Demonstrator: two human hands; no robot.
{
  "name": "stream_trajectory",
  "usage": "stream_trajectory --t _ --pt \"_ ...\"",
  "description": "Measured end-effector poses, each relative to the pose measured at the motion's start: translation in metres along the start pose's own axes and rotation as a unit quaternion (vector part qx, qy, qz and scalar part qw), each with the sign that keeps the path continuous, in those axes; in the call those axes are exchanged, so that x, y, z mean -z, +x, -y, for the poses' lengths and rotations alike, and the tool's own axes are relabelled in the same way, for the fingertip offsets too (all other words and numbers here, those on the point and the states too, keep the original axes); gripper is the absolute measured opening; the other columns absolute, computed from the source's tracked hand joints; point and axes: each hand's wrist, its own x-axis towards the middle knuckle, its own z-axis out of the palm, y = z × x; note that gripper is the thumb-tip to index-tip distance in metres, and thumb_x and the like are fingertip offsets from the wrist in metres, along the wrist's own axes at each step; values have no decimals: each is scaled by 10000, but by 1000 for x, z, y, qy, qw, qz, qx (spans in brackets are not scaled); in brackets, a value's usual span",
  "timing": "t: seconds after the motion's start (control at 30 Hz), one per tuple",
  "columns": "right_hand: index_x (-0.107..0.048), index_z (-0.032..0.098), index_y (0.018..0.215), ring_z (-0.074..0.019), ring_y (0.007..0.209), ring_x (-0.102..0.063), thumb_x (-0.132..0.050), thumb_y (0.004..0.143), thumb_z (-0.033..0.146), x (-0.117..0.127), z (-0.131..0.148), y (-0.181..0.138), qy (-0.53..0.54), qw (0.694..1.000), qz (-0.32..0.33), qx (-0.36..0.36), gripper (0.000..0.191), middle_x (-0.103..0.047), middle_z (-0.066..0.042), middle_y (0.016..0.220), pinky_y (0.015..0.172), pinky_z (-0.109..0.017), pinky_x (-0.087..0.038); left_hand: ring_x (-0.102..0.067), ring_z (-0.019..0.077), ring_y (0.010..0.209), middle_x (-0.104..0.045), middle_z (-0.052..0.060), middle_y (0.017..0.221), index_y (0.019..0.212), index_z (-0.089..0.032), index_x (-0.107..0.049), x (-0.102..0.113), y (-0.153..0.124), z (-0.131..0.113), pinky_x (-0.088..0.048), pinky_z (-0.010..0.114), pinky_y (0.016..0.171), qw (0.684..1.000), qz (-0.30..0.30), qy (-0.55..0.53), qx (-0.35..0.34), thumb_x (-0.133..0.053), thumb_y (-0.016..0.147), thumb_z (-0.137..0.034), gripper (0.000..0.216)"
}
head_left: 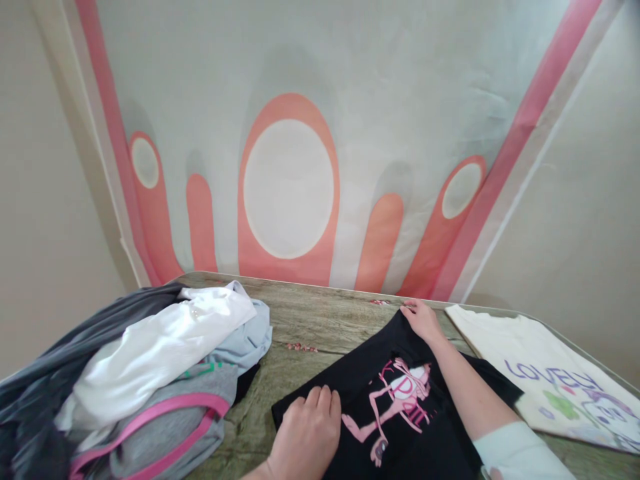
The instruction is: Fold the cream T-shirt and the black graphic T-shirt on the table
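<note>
The black T-shirt (400,395) lies on the table (310,317), three o'clock from the left hand (311,421), six o'clock from the right hand (423,321); both touch it, neither nearer; fingers sit close together, pinching unclear; its near end is out of sight, hiding its long axis.

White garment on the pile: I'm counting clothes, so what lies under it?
Under the white garment, a light blue garment and a pink-trimmed grey garment stick out; anything its middle covers can't be seen.
</note>
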Motion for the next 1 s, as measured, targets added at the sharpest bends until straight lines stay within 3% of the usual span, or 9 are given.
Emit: stream_trajectory --t 0.13,0.23,0.6,1.0 --pt "-615 140 920 -203 851 -617 -526 751 340 -1 -7 2 56 998 15 -2 277 -673 -90 884 777 -303 -440 -547 267 908 -561 126 985 1074 -112 -526 17 -1 1 -500 407 671 1000 25 -9 14 -430 816 -60 280" --pt "-618 132 945 -196 851 -620 -520 749 349 -2 -12 3 101 995 24 -6 309 -676 -87 908 777 -299 -450 -541 270 888 -531 115 973 1011 -124 -532 21 -1 1 -499 419 645 999 24 -11 23 -431 811 -51 235" --pt "-642 168 906 -205 858 -623 -584 691 328 -3 -16 4 198 979 22 -27 275 -684 -71 904 791 -312 -469 -574 236 847 -526 96 1001 1016 -153 -539 16 -2 0 -519 346 594 997 35 22 60 -444 828 -74 224" --pt "-642 173 919 -202 869 -623 -592 684 308 -1 -14 3 212 976 28 -44 276 -681 -69 919 814 -313 -465 -585 205 764 -549 95 925 1039 -176 -566 -2 -3 0 -464 248 537 995 -26 54 84 -479 803 -66 274"
